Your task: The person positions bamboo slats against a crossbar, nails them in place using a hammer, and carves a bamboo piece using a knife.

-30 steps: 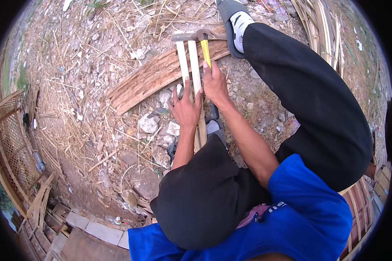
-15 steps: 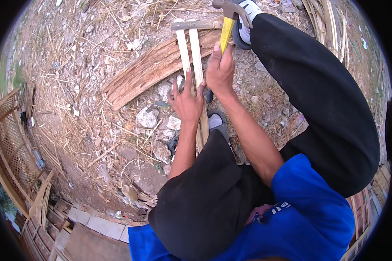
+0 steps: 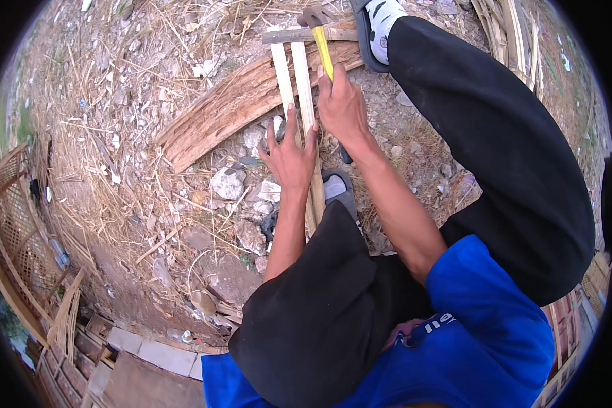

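My right hand (image 3: 343, 109) is closed around the yellow handle of a claw hammer (image 3: 323, 51). The hammer's dark head is at the far edge of a short grey-brown wooden crosspiece (image 3: 277, 37); whether they touch, I cannot tell. Two pale wooden slats, a left slat (image 3: 283, 76) and a right slat (image 3: 303, 78), run from under the crosspiece toward me. My left hand (image 3: 292, 162) lies over the slats with its fingers spread, the thumb by the right slat. Beneath the slats' far part is a weathered, split plank (image 3: 207, 122).
My sandalled foot (image 3: 381, 30) is at the crosspiece's right end, and another sandal (image 3: 340, 187) is beside the slats. Pale stones (image 3: 228, 183) and dry straw cover the ground. More wooden strips (image 3: 500, 34) lie at far right; a lattice panel (image 3: 24, 228) stands at left.
The hammer has swung leftward, its head moving from above my foot to the crosspiece. My right hand has shifted slightly left, while my left hand stays over the slats.
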Motion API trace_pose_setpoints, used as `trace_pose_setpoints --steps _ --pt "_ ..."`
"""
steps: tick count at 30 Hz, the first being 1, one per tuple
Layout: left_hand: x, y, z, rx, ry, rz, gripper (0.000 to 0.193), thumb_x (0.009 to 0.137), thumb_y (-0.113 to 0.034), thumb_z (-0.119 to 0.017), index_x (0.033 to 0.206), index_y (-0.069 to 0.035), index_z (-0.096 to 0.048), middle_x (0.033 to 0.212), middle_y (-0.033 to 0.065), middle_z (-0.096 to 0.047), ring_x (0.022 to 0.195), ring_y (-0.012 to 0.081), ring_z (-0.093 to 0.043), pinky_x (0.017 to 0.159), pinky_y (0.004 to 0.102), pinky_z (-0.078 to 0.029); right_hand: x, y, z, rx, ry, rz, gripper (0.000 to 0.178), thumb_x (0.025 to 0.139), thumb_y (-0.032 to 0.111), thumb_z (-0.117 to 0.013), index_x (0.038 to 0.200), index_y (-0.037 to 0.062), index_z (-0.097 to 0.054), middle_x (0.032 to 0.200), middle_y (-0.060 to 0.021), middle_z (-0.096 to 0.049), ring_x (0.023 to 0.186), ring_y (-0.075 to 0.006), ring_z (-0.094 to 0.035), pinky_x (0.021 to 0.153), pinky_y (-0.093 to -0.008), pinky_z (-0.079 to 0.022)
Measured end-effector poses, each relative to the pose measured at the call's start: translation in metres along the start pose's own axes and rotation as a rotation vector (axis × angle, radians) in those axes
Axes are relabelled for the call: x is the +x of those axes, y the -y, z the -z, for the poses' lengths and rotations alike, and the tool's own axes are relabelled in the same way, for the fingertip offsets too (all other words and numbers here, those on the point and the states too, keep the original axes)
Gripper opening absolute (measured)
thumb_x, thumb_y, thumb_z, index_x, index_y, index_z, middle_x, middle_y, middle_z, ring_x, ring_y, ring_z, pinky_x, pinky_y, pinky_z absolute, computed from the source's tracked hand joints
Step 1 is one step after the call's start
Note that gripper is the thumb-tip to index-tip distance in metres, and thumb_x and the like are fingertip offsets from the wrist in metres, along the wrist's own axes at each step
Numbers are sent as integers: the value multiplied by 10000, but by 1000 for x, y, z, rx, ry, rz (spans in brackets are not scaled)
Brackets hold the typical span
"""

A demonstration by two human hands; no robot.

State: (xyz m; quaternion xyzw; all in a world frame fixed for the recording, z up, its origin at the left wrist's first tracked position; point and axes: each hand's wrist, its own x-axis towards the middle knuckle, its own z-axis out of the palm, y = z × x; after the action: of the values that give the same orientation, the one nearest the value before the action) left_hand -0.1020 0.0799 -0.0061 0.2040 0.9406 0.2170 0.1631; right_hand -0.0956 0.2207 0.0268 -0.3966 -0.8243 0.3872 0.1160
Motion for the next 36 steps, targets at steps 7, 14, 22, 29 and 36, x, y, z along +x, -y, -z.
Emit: trace_pose_setpoints --steps 7,14,22,29,36 --pt "1 1 -1 2 -22 -15 701 874 -495 -698 1500 -280 -465 1381 284 -539 1387 385 -420 1132 651 -215 11 -7 2 -106 128 -38 293 1017 279 -475 1112 2 -487 643 -289 -620 645 -505 -638 630 -611 -473" --pt "-1 2 -2 -4 -42 -23 697 877 -515 -689 1495 -275 -474 1332 289 -575 1358 399 -448 1127 650 -219 6 -1 8 50 -136 102 251 1014 263 -491 1036 13 -482 636 -282 -614 635 -517 -623 614 -605 -468" --pt "-1 3 -1 -1 -46 -20 705 879 -519 -685 1501 -270 -464 1347 277 -570 1367 393 -440 1132 646 -215 17 27 29 84 -150 150 259 1007 268 -496 1003 9 -494 611 -262 -611 611 -510 -622 596 -582 -488" --pt "0 4 -2 8 -24 -3 692 890 -526 -670 1502 -277 -462 1361 251 -572 1375 388 -432 1142 631 -216 26 18 25 -38 93 9 333 1005 260 -485 1094 -59 -519 757 -319 -658 750 -505 -663 678 -581 -502" --pt "0 -2 -7 16 -5 5 692 894 -530 -664 1507 -292 -451 1387 265 -546 1383 384 -424 1141 621 -225 29 -11 12 -174 144 -91 318 1013 289 -481 1035 -25 -527 733 -305 -654 740 -514 -655 680 -586 -499"
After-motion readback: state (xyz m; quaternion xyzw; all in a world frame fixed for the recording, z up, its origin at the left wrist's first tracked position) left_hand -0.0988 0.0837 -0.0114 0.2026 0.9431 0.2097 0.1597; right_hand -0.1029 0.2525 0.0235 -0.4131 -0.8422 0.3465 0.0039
